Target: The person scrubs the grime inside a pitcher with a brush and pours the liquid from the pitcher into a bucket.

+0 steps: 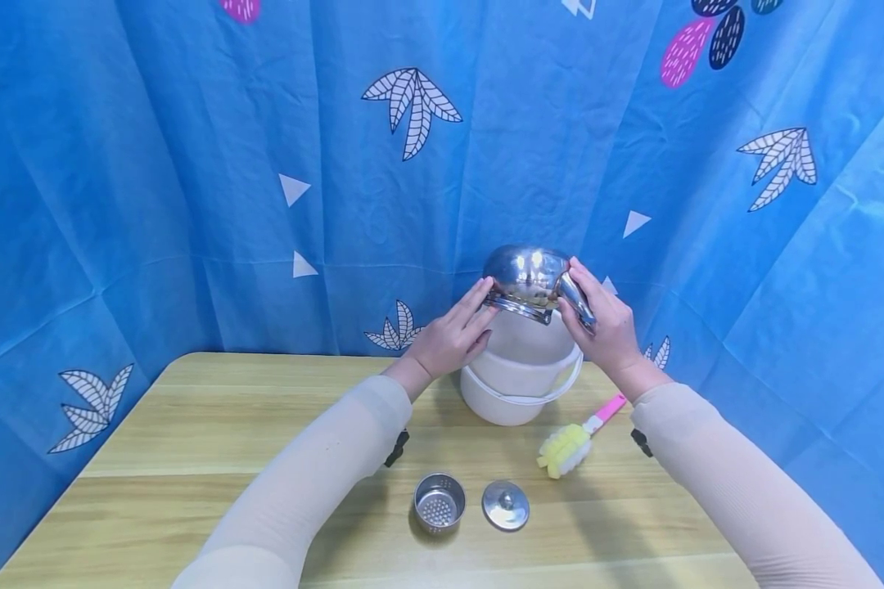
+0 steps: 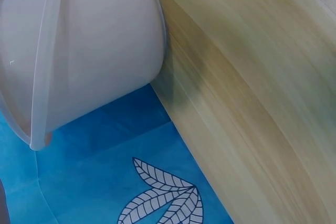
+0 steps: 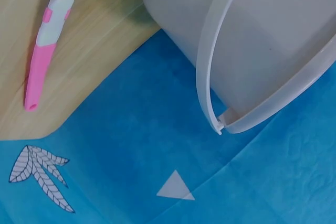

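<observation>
Over the white bucket (image 1: 508, 388), a shiny stainless steel teapot (image 1: 526, 274) is held upside down at a tilt, its rounded body up and its rim down. My right hand (image 1: 604, 319) grips the teapot's handle at the right. On the left side, the fairly straight fingers of my left hand (image 1: 453, 335) touch the teapot near its rim, with the thumb lower down. The teapot's spout and inside are hidden. Both wrist views show the bucket, but neither the teapot nor a clear view of a hand.
A perforated metal strainer cup (image 1: 439, 502) stands near the table's front, and a round metal lid (image 1: 506, 505) lies to its right. Right of the bucket lies a yellow-and-white sponge brush (image 1: 566, 450) with a pink handle (image 3: 39, 74). Blue curtain (image 1: 243, 204) surrounds the wooden table (image 1: 214, 425).
</observation>
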`<state>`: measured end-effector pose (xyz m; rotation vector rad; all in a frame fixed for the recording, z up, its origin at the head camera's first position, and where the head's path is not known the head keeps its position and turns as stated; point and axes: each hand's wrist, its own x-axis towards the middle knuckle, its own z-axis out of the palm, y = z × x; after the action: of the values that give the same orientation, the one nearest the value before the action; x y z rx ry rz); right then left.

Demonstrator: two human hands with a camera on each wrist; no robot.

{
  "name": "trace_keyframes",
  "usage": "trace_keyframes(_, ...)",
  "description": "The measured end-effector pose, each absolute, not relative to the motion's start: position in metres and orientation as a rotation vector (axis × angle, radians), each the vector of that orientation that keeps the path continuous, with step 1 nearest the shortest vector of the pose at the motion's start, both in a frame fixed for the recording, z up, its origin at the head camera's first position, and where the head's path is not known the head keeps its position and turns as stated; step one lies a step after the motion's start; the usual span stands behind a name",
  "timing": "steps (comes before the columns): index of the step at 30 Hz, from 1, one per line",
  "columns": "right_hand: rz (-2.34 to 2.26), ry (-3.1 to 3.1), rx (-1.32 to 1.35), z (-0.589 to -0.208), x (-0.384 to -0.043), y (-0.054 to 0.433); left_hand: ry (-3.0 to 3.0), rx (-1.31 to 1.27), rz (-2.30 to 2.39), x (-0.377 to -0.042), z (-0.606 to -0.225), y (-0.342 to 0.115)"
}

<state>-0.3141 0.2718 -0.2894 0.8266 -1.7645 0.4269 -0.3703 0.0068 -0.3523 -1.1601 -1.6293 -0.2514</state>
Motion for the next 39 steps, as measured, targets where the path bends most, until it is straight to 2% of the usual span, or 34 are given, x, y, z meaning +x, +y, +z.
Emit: trace_keyframes(39,0.351,-1.691,0.876,-0.2862,-0.3129,0.2686,-1.648,-1.154,-0.229,-0.3688,-0.351,0.005)
